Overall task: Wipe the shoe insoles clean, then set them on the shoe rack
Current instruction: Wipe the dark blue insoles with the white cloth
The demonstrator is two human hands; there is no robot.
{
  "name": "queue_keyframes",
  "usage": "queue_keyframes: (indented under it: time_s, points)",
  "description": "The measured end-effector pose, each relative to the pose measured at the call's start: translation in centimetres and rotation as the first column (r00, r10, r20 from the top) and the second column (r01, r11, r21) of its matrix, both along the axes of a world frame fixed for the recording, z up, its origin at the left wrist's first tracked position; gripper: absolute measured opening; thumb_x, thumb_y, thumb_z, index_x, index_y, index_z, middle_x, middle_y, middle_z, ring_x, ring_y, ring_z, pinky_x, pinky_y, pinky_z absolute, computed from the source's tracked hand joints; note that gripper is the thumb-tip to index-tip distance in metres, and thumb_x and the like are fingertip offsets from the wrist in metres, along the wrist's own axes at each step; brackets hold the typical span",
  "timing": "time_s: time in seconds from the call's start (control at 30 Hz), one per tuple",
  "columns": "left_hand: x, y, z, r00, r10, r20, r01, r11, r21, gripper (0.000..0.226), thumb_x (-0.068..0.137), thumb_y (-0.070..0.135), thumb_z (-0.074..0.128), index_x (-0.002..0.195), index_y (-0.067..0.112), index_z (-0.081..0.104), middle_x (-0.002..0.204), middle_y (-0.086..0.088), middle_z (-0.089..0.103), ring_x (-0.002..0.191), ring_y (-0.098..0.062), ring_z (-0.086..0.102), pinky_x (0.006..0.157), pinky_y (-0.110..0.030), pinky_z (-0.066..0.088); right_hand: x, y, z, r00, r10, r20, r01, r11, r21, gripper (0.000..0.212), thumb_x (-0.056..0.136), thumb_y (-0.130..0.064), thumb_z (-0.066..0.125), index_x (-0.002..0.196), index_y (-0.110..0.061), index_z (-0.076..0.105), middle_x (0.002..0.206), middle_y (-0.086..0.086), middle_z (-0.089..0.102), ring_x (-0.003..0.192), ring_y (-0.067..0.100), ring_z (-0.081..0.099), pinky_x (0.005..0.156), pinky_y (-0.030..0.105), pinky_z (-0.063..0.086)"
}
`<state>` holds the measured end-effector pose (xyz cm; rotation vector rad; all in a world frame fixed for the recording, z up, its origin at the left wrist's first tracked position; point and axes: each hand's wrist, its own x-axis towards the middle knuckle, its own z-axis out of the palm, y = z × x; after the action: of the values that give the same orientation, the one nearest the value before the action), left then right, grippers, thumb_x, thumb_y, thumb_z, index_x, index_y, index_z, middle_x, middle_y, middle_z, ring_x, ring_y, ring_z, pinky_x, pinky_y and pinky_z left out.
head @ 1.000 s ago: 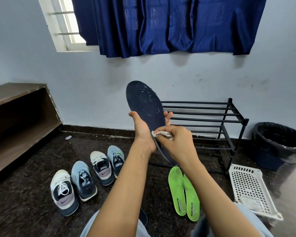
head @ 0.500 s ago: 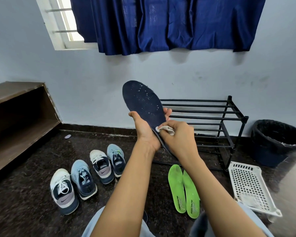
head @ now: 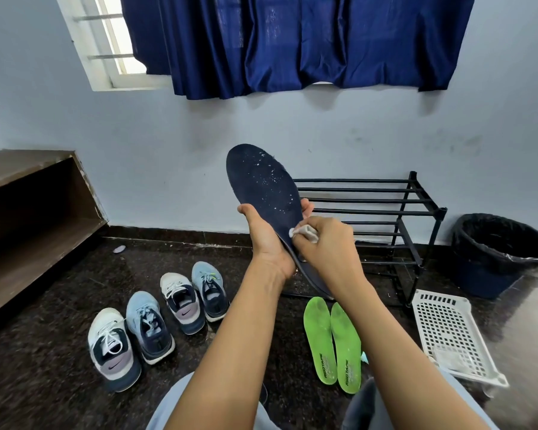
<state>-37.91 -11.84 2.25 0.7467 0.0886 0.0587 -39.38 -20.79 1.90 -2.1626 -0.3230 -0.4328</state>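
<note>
Four shoes (head: 156, 324) sit on the floor (head: 53, 361). The left hand (head: 263, 240) grips a dark insole (head: 261, 181) round its middle, held up nearly upright, white specks on its upper half. The right hand (head: 326, 248) pinches a small white cloth (head: 303, 233) against it. It looks light and bendy — best backed mid-length. Green insoles (head: 320, 339) lie below; the shoe rack (head: 370, 200) stands behind.

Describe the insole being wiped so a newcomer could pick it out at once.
Start at the black shoe rack against the wall. Left of it, the left hand holds up a navy insole. Unlike the green insoles on the floor, it is white-flecked.
</note>
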Motion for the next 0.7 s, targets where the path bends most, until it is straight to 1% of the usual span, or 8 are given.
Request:
queue_keyframes:
  time_s: [0.07,0.13,0.2,0.27,0.33,0.47,0.6,0.7]
  points:
    - [-0.1,0.0,-0.1,1.000,-0.004,0.008,0.004,1.000,0.011,0.095,0.085,0.080,0.002,0.098,0.009,0.064,0.086,-0.012,0.068,0.088,-0.025,0.064,0.088,-0.035,0.048,0.1,0.0,0.2,1.000,-0.005,-0.009,0.006,0.999,0.044,0.019,0.082,-0.013,0.062,0.063,-0.015,0.059,0.055,0.002,0.056,0.050,0.013,0.044,0.048,0.018,0.036]
    - [-0.6,-0.4,0.0,1.000,-0.021,0.021,0.020,0.999,0.044,0.097,0.085,0.080,0.001,0.091,0.009,0.067,0.085,-0.011,0.067,0.082,-0.025,0.064,0.082,-0.034,0.048,0.5,0.0,0.5,0.999,-0.039,0.017,0.037,0.992,0.125,0.014,0.083,-0.013,0.062,0.069,-0.014,0.063,0.058,-0.002,0.058,0.050,0.007,0.043,0.050,0.012,0.034]
    - [-1.1,-0.8,0.0,0.999,-0.030,0.026,0.029,0.998,0.049,0.098,0.086,0.079,0.000,0.085,0.010,0.070,0.084,-0.010,0.069,0.080,-0.024,0.064,0.081,-0.033,0.048,0.7,0.2,0.5,0.991,-0.116,0.069,0.101,0.976,0.195,0.021,0.086,-0.018,0.060,0.066,-0.009,0.060,0.051,0.000,0.051,0.048,0.013,0.039,0.052,0.026,0.036]
    - [-1.2,-0.9,0.0,0.999,-0.047,0.028,0.046,0.998,0.038,0.097,0.086,0.079,0.001,0.094,0.012,0.071,0.088,-0.008,0.070,0.083,-0.024,0.065,0.083,-0.034,0.048,0.7,0.7,0.2,0.969,-0.216,0.123,0.182,0.954,0.239,0.030,0.088,-0.022,0.058,0.063,-0.007,0.058,0.049,0.004,0.050,0.050,0.021,0.039,0.056,0.036,0.033]
    - [-1.1,-0.9,-0.1,0.998,-0.054,0.032,0.053,0.998,0.039,0.097,0.084,0.081,0.001,0.108,0.016,0.068,0.094,-0.005,0.069,0.086,-0.023,0.065,0.083,-0.034,0.048,0.6,0.9,0.3,0.952,-0.267,0.152,0.220,0.937,0.271,0.030,0.089,-0.024,0.059,0.065,-0.006,0.060,0.052,0.005,0.053,0.050,0.020,0.042,0.054,0.031,0.031]
    - [-0.7,-0.3,0.1,1.000,-0.025,0.000,0.025,0.999,0.047,0.098,0.084,0.081,-0.001,0.099,0.013,0.069,0.091,-0.007,0.070,0.084,-0.023,0.065,0.084,-0.034,0.049,0.1,1.0,0.2,0.988,-0.107,0.110,0.084,0.976,0.199,0.029,0.087,-0.016,0.059,0.058,-0.014,0.057,0.048,-0.005,0.047,0.053,0.010,0.047,0.049,0.014,0.032]
    - [-0.8,0.1,0.3,1.000,-0.005,-0.016,0.006,0.998,0.063,0.097,0.085,0.080,-0.001,0.096,0.015,0.070,0.091,-0.007,0.070,0.085,-0.022,0.066,0.086,-0.034,0.049,0.0,1.4,0.3,0.992,-0.069,0.108,0.050,0.984,0.173,0.018,0.083,-0.014,0.060,0.069,-0.004,0.064,0.060,0.008,0.061,0.057,0.022,0.050,0.062,0.038,0.041]
    - [-1.4,-0.6,0.3,0.999,-0.020,-0.027,0.023,0.995,0.095,0.097,0.084,0.081,0.000,0.072,0.019,0.073,0.081,-0.005,0.069,0.079,-0.021,0.064,0.075,-0.031,0.047,0.7,1.2,0.5,0.973,-0.173,0.155,0.141,0.970,0.198,0.024,0.084,-0.016,0.057,0.063,-0.004,0.058,0.049,0.006,0.047,0.054,0.027,0.039,0.061,0.044,0.037]
